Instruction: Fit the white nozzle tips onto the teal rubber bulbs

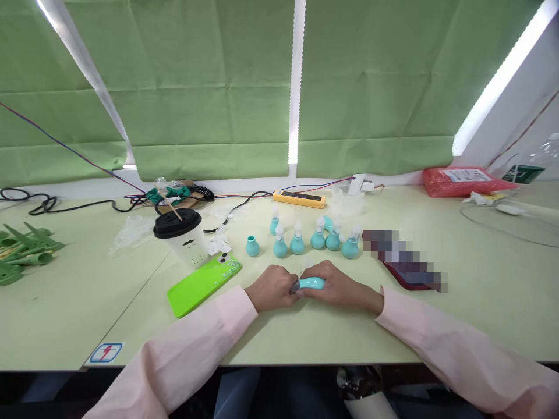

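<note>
My left hand (274, 288) is closed in a fist, pressed against my right hand over the front of the table. A small dark grey piece (296, 287) pokes out of the left fingers; most of it is hidden, so its kind is unclear. My right hand (334, 284) is closed around a glossy turquoise curved piece (311, 283) whose near end touches the dark grey piece. Beyond the hands stand several small turquoise bulb-shaped bottles (280, 248) with whitish clear tops. One turquoise bottle (252, 246) at their left has an open neck and no top.
A bright green phone (204, 285) lies left of my hands, beside a white paper cup (187, 247) with a black lid. At right lies a dark red-edged phone-like slab (404, 278), partly blurred. Behind are a yellow power strip (299, 199), cables and a red package (465, 181).
</note>
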Tool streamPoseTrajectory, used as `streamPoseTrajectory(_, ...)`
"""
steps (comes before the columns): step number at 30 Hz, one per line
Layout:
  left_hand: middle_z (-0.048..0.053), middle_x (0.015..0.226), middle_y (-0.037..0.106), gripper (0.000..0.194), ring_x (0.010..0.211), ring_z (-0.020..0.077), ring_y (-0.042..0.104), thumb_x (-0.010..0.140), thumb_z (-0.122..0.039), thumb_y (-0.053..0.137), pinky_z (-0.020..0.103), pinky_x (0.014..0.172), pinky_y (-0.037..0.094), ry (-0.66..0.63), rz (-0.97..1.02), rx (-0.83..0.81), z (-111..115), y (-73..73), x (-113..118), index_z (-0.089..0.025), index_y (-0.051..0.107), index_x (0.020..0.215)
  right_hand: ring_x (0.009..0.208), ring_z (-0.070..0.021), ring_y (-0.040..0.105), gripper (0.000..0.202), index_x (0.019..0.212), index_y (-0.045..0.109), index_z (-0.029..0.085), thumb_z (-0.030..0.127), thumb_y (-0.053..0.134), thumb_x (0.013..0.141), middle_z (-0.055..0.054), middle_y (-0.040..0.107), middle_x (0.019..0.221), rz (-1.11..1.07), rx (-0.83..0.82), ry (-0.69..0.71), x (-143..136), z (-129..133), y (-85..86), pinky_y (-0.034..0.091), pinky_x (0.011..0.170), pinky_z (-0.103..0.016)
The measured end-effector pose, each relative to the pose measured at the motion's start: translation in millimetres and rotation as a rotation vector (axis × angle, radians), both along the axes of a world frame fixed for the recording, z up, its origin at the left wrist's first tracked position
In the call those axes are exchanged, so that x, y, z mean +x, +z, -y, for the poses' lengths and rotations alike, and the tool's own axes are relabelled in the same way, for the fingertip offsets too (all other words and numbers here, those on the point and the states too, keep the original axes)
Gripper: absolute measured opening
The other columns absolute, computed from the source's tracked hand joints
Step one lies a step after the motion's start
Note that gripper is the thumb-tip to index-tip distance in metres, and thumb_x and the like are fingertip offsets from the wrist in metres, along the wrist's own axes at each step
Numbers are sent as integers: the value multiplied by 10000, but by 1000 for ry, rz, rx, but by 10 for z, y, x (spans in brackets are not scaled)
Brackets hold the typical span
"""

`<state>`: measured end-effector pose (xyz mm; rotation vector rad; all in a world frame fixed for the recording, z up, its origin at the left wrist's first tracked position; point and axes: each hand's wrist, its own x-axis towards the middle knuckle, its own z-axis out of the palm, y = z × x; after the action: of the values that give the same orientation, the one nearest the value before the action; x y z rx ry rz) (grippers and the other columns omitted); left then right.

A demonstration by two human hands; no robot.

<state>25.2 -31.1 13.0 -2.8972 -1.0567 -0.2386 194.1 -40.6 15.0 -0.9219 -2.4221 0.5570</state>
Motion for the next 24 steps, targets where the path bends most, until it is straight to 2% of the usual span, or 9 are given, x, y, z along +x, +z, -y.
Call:
streamPoseTrajectory(3, 23, 444, 522, 216, 427, 120, 485, 686, -255, 439, 219, 433, 285, -102, 75, -28, 21, 2, -22, -142, 502, 513, 515, -81, 401, 273, 649, 570, 138, 393, 501, 717, 12, 507, 549, -54, -181, 72, 20, -13, 39, 320, 483, -200)
streamPoseTrajectory(7, -7, 393, 462, 176, 369, 77, 381, 627, -194, 455, 206, 397, 246, -195, 175, -60, 51, -7, -6, -147, 450, 458, 494, -68, 347, 297, 604, 569, 133, 419, 535, 677, 37, 419, 496, -49, -293, 125, 43, -39, 83, 297, 465, -197)
streamPoseTrajectory(11, -35, 357, 391, 162, 348, 54, 288, 578, -156, 451, 197, 376, 223, -233, 263, -120, 84, -20, 25, -153, 396, 426, 454, -53, 309, 305, 544, 531, 130, 416, 569, 641, 53, 365, 457, -68, -420, 185, 50, -62, 103, 265, 423, -191)
streamPoseTrajectory(15, -39, 368, 391, 161, 358, 51, 288, 580, -154, 451, 192, 390, 236, -258, 290, -205, 132, 14, 40, -156, 404, 425, 451, -52, 333, 295, 540, 529, 130, 400, 562, 654, 49, 392, 460, -114, -501, 245, 66, -89, 93, 274, 422, -186)
streamPoseTrajectory(18, -37, 373, 382, 231, 361, 55, 299, 656, -233, 462, 198, 398, 236, -230, 275, -252, 131, 89, 15, -155, 437, 439, 451, -58, 371, 280, 558, 538, 131, 379, 535, 688, 38, 442, 473, -119, -559, 248, 96, -133, 83, 298, 438, -191)
streamPoseTrajectory(20, -40, 379, 365, 300, 364, 56, 301, 688, -344, 475, 201, 406, 236, -185, 261, -251, 94, 148, -25, -153, 450, 458, 443, -60, 378, 281, 582, 548, 133, 384, 519, 703, 34, 460, 476, -142, -579, 194, 123, -174, 82, 301, 439, -196)
streamPoseTrajectory(24, -41, 440, 394, 410, 417, 80, 372, 639, -556, 474, 206, 435, 248, 13, 254, -136, -39, 189, -114, -153, 465, 559, 421, -59, 359, 305, 584, 543, 136, 411, 504, 710, 25, 472, 489, -237, -571, 72, 176, -243, 86, 272, 410, -199)
